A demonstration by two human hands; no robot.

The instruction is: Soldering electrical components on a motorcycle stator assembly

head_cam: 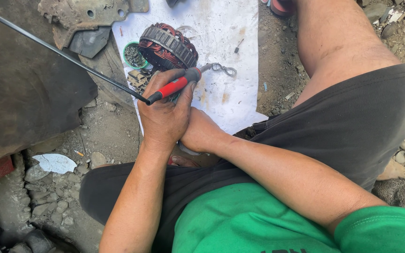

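While left hand (165,112) grips red-black soldering iron (174,85) knuckles-up, right hand (202,131) tucks beneath it, grip hidden, near copper stator (167,47).

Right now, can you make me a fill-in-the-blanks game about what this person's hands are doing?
1. The left hand grips a tool with a red and ____ handle.
2. The stator has ____-coloured wire windings.
3. It lies on a ____ sheet.
4. The right hand is tucked partly ____ the left hand.

Missing words: black; copper; white; under
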